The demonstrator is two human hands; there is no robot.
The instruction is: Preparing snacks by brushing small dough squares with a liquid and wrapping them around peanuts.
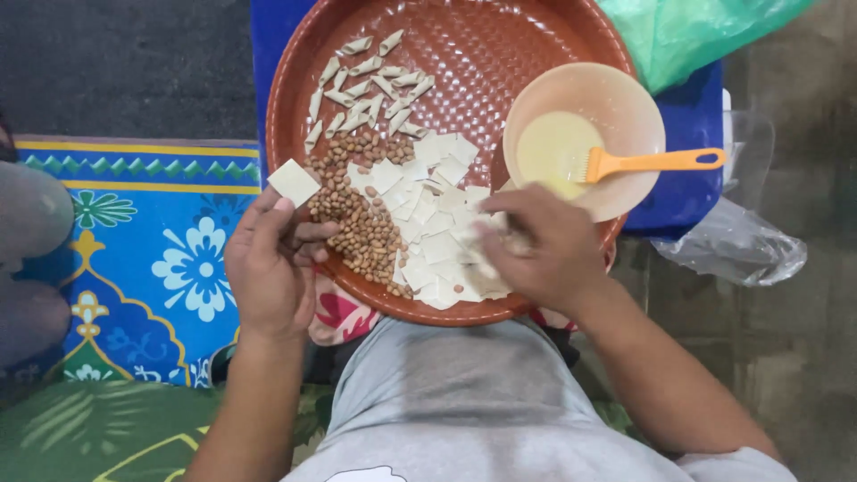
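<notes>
Head view: a round brown tray (553,27) holds peanuts (357,210), rolled pieces (366,89) and square wrappers (437,232); a bowl (625,98) holds pale liquid and an orange brush (656,162). Left hand (268,263) pinches one wrapper square (293,182) over the tray's rim; right hand (540,245), fingers curled, rests on the wrapper pile.

I see my left hand (268,268) and right hand (544,250) bare, with no ring, no watch and no glove. Both forearms are bare too. Below the hands my grey shirt (464,411) has short sleeves and a small white mark.
</notes>
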